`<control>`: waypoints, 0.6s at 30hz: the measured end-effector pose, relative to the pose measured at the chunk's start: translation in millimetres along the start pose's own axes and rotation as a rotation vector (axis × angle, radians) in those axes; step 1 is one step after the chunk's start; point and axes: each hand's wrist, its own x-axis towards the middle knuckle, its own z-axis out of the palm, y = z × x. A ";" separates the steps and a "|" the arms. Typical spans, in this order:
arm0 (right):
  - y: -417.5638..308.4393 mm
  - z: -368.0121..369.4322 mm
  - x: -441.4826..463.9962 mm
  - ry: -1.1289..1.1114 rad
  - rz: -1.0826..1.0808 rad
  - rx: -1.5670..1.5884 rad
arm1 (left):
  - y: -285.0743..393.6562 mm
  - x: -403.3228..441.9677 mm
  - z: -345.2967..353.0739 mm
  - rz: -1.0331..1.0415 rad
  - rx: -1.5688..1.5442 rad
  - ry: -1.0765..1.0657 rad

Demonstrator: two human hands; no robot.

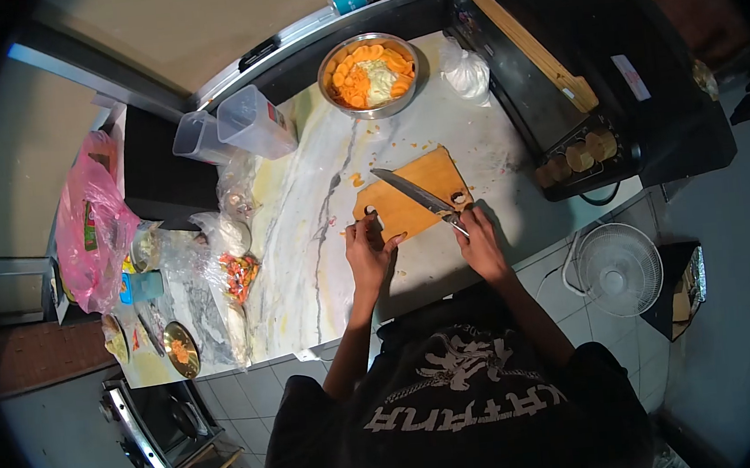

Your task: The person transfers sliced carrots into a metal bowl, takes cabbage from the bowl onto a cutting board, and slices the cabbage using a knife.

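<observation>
A wooden cutting board (404,206) lies on the marble counter in front of me, with a small hole near each side. My left hand (369,250) is closed on the board's near left corner, thumb along its front edge. In my right hand (481,244) is the handle of a kitchen knife (416,193). Its blade slants across the board, pointing to the far left. The right fingers also rest by the board's right edge; whether they grip it too cannot be made out. Small orange scraps (357,180) lie beyond the board.
Behind the board stands a metal bowl (414,88) of orange slices and pale shreds. A tied white bag (466,74) sits beside a black oven (578,109). Clear plastic containers (254,124), a pink bag (93,223) and a small plate (192,361) are leftward. A fan (615,271) stands right.
</observation>
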 end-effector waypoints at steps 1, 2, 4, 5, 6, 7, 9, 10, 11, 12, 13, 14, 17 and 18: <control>-1.2 -0.5 0.2 -0.008 0.001 -0.064 | -0.9 1.4 2.2 0.002 -0.005 -0.003; 6.0 5.6 -1.4 -0.004 0.001 -0.064 | -2.9 5.3 5.0 0.083 -0.038 0.041; 6.2 4.5 -2.5 -0.017 0.011 -0.086 | 1.0 8.6 5.0 0.170 -0.075 0.077; 7.1 2.8 -2.8 -0.035 0.017 -0.107 | 4.0 7.6 4.7 0.059 -0.217 0.016; 8.2 0.3 -3.0 -0.028 0.023 -0.112 | 7.7 8.0 4.8 -0.053 -0.357 -0.046; 9.1 -2.0 -3.4 -0.028 0.012 -0.134 | 3.6 8.1 10.3 -0.048 -0.361 -0.053; 11.8 -5.1 -4.1 -0.023 0.005 -0.156 | -1.7 11.7 18.3 -0.030 -0.470 -0.086; 13.7 -6.7 -4.1 -0.015 0.001 -0.177 | 1.1 14.2 16.7 -0.024 -0.472 -0.092; 15.7 -8.4 -4.5 -0.007 -0.004 -0.198 | 3.9 16.1 14.4 -0.052 -0.442 -0.132; 16.4 -10.7 -4.9 -0.002 0.001 -0.199 | 9.2 19.3 11.1 -0.080 -0.412 -0.172; 17.1 -12.8 -5.0 0.015 0.006 -0.215 | 7.9 22.2 12.3 -0.074 -0.413 -0.177; 17.7 -14.8 -4.6 0.033 0.010 -0.232 | 5.1 25.6 14.3 0.074 -0.318 -0.105; 25.6 -15.9 -7.3 0.038 0.062 -0.246 | 17.3 33.8 5.3 0.130 -0.256 -0.084; 29.0 -15.8 -8.0 0.043 0.065 -0.249 | 22.2 36.2 2.0 0.031 -0.286 -0.132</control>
